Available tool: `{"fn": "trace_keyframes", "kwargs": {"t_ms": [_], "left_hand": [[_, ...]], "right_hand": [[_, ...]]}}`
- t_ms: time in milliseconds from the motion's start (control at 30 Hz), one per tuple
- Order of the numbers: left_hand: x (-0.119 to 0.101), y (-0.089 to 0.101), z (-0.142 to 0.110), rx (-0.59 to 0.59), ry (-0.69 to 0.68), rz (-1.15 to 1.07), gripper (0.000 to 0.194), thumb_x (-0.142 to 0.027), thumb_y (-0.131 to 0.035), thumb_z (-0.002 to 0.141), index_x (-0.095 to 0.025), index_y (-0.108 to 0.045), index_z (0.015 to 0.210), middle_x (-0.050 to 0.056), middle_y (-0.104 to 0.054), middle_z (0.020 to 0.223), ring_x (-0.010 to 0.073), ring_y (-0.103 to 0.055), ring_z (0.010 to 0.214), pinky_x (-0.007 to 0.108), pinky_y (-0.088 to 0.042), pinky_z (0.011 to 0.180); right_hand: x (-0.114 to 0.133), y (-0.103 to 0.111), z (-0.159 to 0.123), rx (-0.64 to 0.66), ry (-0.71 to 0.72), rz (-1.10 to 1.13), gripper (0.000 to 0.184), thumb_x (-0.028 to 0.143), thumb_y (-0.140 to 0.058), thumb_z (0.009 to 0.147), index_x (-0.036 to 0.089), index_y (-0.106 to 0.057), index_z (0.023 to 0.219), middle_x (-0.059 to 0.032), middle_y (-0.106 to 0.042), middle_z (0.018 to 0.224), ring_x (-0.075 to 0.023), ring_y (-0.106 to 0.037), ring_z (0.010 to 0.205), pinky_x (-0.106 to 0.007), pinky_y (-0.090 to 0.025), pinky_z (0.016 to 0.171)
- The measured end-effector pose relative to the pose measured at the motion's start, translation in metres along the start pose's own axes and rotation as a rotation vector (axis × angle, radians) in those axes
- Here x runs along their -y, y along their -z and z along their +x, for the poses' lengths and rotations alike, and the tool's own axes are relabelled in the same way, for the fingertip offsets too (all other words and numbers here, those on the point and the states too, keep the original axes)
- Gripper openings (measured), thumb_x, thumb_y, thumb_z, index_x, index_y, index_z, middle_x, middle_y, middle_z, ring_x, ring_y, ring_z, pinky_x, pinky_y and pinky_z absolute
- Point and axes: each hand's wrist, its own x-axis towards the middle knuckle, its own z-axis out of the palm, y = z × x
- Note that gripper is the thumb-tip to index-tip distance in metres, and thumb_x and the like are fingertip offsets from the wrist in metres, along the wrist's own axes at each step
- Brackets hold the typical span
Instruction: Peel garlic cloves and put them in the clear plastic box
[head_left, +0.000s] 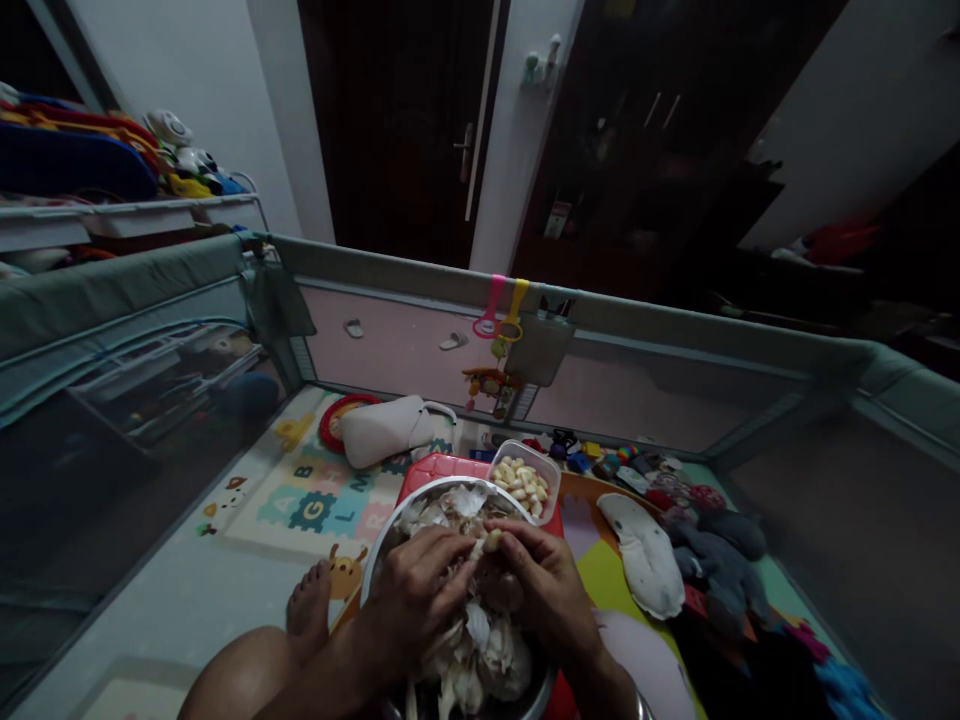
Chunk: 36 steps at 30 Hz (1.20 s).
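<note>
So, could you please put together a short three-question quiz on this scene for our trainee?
1. What lies in the plastic tub? A) slippers B) pale cloves C) papery skins
2. True or false: the left hand and right hand are over the metal bowl.
3. Fill in: beside the pink strap on the playpen rail hangs a ____ one.

Key: 1. B; 2. True; 3. yellow.

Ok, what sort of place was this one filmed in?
Probably a child's play area in a home: a padded, mesh-sided playpen fence borders an alphabet mat, and a grey soft toy lies among other toys at the right.
</note>
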Motion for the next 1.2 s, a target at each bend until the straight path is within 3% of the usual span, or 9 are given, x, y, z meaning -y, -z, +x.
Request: {"fn": "trace_keyframes", "kwargs": {"t_ms": [133, 467, 567, 700, 933, 1033, 1200], "left_hand": [[0.000, -0.002, 0.000, -0.012, -0.028, -0.043, 0.017, -0.013, -0.043, 0.085, -0.016, -0.058, 0.093, 0.006, -0.068, 0.083, 0.0166, -0.065, 0.078, 0.027, -0.053, 0.072], [-0.005, -0.001, 0.005, -0.063, 0.045, -0.008, 0.020, -0.013, -0.037, 0.086, -0.017, -0.055, 0.079, 0.004, -0.064, 0.068, 0.0154, -0.062, 0.063, 0.025, -0.051, 0.059], [-0.006, -0.003, 0.005, -0.076, 0.043, 0.009, 0.020, -0.012, -0.036, 0.085, -0.018, -0.053, 0.077, 0.003, -0.063, 0.067, 0.0152, -0.061, 0.061, 0.024, -0.050, 0.057], [-0.010, -0.006, 0.005, -0.097, 0.069, 0.005, 0.017, -0.011, -0.038, 0.082, -0.018, -0.051, 0.073, 0.001, -0.060, 0.063, 0.0137, -0.060, 0.057, 0.023, -0.047, 0.054], [-0.010, -0.003, 0.007, -0.086, 0.063, -0.003, 0.019, -0.011, -0.037, 0.083, -0.018, -0.050, 0.072, 0.001, -0.059, 0.061, 0.0131, -0.059, 0.055, 0.021, -0.046, 0.052], [-0.006, 0.002, 0.007, -0.091, 0.094, 0.033, 0.018, -0.013, -0.037, 0.085, -0.018, -0.050, 0.074, 0.002, -0.060, 0.064, 0.0137, -0.059, 0.058, 0.022, -0.046, 0.054], [-0.005, 0.007, 0.004, -0.047, -0.093, 0.113, 0.028, -0.016, -0.032, 0.090, -0.018, -0.050, 0.069, 0.001, -0.057, 0.058, 0.0132, -0.056, 0.054, 0.023, -0.043, 0.051]], "right_hand": [[0.002, -0.001, -0.003, -0.006, 0.080, -0.140, 0.020, 0.033, -0.067, 0.072, 0.020, -0.070, 0.087, -0.0042, -0.070, 0.081, -0.0199, -0.062, 0.075, -0.029, -0.049, 0.069], [-0.002, -0.003, -0.009, 0.023, 0.217, -0.191, 0.018, 0.029, -0.069, 0.069, 0.023, -0.071, 0.085, -0.0045, -0.072, 0.083, -0.0210, -0.065, 0.075, -0.030, -0.051, 0.070], [-0.002, -0.003, -0.011, 0.012, 0.177, -0.096, 0.021, 0.025, -0.073, 0.064, 0.022, -0.070, 0.085, -0.0023, -0.071, 0.078, -0.0177, -0.064, 0.071, -0.026, -0.050, 0.065], [0.000, -0.004, -0.011, 0.023, 0.113, -0.026, 0.011, 0.024, -0.072, 0.067, 0.018, -0.069, 0.076, -0.0011, -0.068, 0.069, -0.0129, -0.061, 0.063, -0.021, -0.047, 0.060], [0.003, -0.001, -0.004, 0.226, -0.168, 0.402, 0.019, 0.027, -0.076, 0.061, 0.014, -0.065, 0.069, -0.0007, -0.066, 0.058, -0.0092, -0.057, 0.043, -0.016, -0.042, 0.040], [0.004, 0.004, 0.001, 0.272, -0.241, 0.489, 0.020, 0.025, -0.076, 0.062, 0.012, -0.065, 0.072, -0.0002, -0.062, 0.053, -0.0069, -0.055, 0.038, -0.012, -0.039, 0.034], [0.005, 0.009, 0.009, 0.289, -0.325, 0.631, 0.025, 0.022, -0.076, 0.063, 0.012, -0.065, 0.083, 0.0018, -0.059, 0.052, -0.0018, -0.049, 0.035, -0.007, -0.036, 0.033]]}}
